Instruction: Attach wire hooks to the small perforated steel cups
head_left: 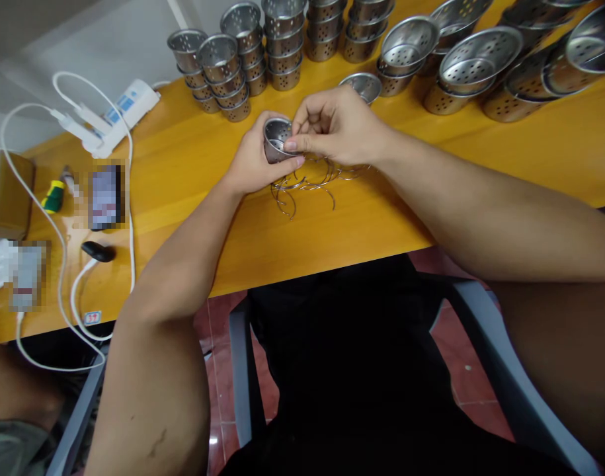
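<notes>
My left hand is wrapped round a small perforated metal cup, its mouth tilted up toward me. At the cup's right rim my right hand is closed in a pinch, thumb and fingertips meeting over the opening. Whatever lies between those fingertips is too small to make out. Under both hands, several thin curved metal wires lie in a loose heap on the wooden table. Just behind my right hand, a metal cup is partly hidden.
Stacked perforated cups line the back, with larger ones at the right. To the left are a white power strip with cables, a phone, a yellow-green handled tool and a cardboard box. Another person's leg shows lower left.
</notes>
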{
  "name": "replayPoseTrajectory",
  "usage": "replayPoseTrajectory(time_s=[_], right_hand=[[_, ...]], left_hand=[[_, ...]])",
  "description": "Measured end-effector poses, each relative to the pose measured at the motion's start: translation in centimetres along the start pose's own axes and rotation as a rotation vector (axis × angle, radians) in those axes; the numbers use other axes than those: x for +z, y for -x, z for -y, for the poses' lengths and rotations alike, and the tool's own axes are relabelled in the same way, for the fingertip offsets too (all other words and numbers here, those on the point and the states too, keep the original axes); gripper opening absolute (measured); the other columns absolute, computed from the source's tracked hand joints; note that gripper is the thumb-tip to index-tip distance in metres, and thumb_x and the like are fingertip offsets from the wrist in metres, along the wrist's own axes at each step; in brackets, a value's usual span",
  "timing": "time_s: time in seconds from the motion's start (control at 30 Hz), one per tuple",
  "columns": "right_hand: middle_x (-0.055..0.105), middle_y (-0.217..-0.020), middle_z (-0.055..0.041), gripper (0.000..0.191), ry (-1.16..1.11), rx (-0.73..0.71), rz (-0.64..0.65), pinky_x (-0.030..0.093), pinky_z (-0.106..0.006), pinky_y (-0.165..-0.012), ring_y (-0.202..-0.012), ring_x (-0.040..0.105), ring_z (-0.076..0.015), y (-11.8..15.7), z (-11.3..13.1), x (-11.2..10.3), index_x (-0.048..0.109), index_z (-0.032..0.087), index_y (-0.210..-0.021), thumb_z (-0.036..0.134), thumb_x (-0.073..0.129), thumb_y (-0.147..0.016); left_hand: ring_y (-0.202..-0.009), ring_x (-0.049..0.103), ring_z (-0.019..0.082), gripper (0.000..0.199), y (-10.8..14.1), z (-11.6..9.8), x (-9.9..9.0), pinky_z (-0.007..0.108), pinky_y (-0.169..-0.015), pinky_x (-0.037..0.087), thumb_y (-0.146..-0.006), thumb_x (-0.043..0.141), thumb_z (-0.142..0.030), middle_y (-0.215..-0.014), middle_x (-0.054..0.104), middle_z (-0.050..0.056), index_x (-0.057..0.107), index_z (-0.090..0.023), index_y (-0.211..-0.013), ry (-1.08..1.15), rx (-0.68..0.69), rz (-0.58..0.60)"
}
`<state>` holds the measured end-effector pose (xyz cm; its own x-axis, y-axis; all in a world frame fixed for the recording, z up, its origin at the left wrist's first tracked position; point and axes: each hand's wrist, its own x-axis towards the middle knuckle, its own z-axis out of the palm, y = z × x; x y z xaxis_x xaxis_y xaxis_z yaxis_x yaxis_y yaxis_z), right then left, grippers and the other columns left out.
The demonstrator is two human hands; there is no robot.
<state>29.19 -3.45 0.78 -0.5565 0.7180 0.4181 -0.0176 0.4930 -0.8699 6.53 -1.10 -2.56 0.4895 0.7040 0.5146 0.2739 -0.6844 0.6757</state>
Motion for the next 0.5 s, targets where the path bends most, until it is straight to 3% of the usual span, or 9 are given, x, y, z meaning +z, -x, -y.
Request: replayPoseTrajectory(time_s=[0.13, 0.23, 0.37, 0.5], right_hand=[[0.067, -0.088, 0.0018, 0.054, 0.036, -0.054, -0.086, 0.040, -0.027, -0.056, -0.065, 0.055, -0.0140, 0.0, 0.0, -0.6, 0.065, 0.027, -0.107, 0.059, 0.101, -0.082], [0.069, -0.098, 0.0000, 0.043, 0.157, -0.110, -0.173, 0.041, -0.030, -0.057, -0.066, 0.055, -0.0145, 0.0, 0.0, -1.0, 0.068, 0.027, -0.105, 0.054, 0.097, -0.088], [0.070, -0.110, -0.0043, 0.021, 0.377, -0.149, -0.131, 0.047, -0.031, -0.064, -0.075, 0.061, -0.0172, 0.3, 0.1, -1.2, 0.074, 0.028, -0.110, 0.045, 0.083, -0.102], [0.069, -0.115, -0.0035, 0.029, 0.366, -0.195, -0.133, 0.049, -0.030, -0.066, -0.076, 0.062, -0.0164, 0.6, 0.5, -0.8, 0.066, 0.030, -0.132, 0.035, 0.078, -0.105]], left_hand=[[-0.103, 0.071, 0.029, 0.073, 0.0, 0.2, 0.3, 0.047, -0.093, 0.058, -0.071, 0.092, -0.073, -0.114, 0.071, 0.006, 0.056, -0.033, -0.120, -0.018, 0.002, -0.065], [-0.109, 0.070, 0.030, 0.076, -0.1, 0.6, 0.2, 0.046, -0.097, 0.056, -0.072, 0.090, -0.078, -0.120, 0.070, 0.006, 0.054, -0.035, -0.123, -0.032, 0.005, -0.118], [-0.109, 0.069, 0.030, 0.076, -0.3, 1.1, 0.1, 0.046, -0.096, 0.055, -0.070, 0.091, -0.078, -0.121, 0.069, 0.006, 0.054, -0.036, -0.122, -0.011, 0.006, -0.154], [-0.107, 0.069, 0.029, 0.076, -0.2, 1.1, 0.3, 0.046, -0.094, 0.055, -0.070, 0.091, -0.078, -0.120, 0.070, 0.005, 0.055, -0.036, -0.122, -0.013, -0.021, -0.142]])
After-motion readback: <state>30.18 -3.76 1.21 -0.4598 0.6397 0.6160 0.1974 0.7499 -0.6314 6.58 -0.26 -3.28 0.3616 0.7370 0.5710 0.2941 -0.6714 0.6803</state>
